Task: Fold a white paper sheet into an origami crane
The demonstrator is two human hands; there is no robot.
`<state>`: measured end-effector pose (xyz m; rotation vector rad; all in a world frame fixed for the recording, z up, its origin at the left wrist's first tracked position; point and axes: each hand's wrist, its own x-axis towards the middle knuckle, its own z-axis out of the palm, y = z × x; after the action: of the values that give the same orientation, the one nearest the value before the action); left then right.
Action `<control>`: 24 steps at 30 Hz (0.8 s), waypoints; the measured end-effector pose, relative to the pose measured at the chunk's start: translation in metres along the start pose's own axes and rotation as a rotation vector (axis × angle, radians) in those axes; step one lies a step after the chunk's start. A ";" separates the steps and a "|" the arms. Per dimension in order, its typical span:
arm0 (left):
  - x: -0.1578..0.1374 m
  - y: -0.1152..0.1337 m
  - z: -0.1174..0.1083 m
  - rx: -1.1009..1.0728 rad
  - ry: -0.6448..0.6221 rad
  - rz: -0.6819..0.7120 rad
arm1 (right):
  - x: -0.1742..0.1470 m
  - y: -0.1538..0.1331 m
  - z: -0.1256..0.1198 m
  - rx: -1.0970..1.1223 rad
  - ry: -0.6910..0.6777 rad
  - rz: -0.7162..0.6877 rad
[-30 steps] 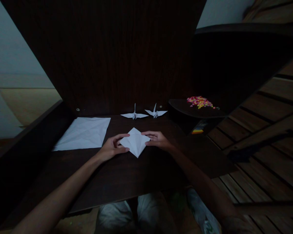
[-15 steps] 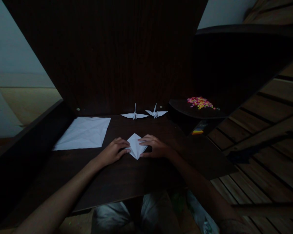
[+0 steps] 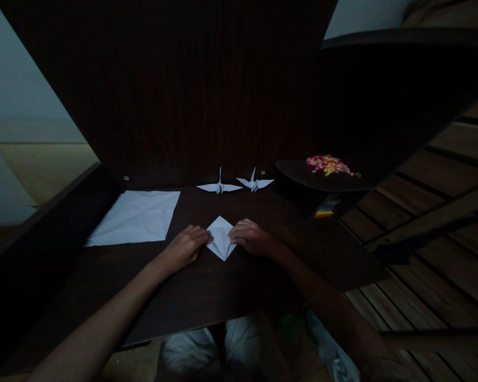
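A small diamond of folded white paper [image 3: 222,233] lies on the dark desk with creases fanning from its near point. My left hand [image 3: 191,243] pinches its left corner, and my right hand [image 3: 249,236] pinches the right one. Fingers of both hands are closed over the edges, so the two side corners are hidden. Beyond my hands, against the back panel, stand two paper cranes, one crane [image 3: 220,187] on the left and another crane [image 3: 255,183] on the right.
A large creased sheet of white paper [image 3: 137,216] lies at the left of the desk [image 3: 175,302]. On a low curved shelf [image 3: 290,172] at the right sits a heap of small colourful pieces [image 3: 330,165]. A raised dark side board [image 3: 40,212] borders the left.
My fingers have closed from lying spread on the paper's sides to pinching its left and right corners. The paper stays in nearly the same spot.
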<state>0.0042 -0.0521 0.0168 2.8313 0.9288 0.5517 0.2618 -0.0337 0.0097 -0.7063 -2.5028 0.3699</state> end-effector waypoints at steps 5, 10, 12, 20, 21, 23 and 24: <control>0.000 0.005 -0.005 -0.111 0.027 -0.052 | 0.001 -0.007 -0.005 -0.005 -0.009 0.038; -0.002 0.009 -0.007 -0.108 0.000 -0.069 | 0.000 -0.010 -0.006 0.011 -0.015 0.046; -0.002 0.011 -0.006 -0.085 -0.013 -0.066 | -0.001 -0.010 -0.006 0.013 -0.004 0.036; 0.002 0.016 0.003 -0.092 0.023 -0.039 | -0.003 -0.007 -0.005 0.043 -0.004 0.017; 0.002 0.015 0.003 -0.098 0.030 -0.038 | -0.003 -0.007 -0.005 0.040 -0.007 0.020; 0.002 0.014 0.004 -0.103 0.038 -0.033 | -0.003 -0.007 -0.005 0.030 -0.010 0.024; 0.001 0.013 0.004 -0.104 0.042 -0.027 | -0.003 -0.007 -0.005 0.025 -0.008 0.026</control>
<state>0.0141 -0.0619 0.0165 2.7210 0.9166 0.6395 0.2636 -0.0405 0.0150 -0.7288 -2.4942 0.4136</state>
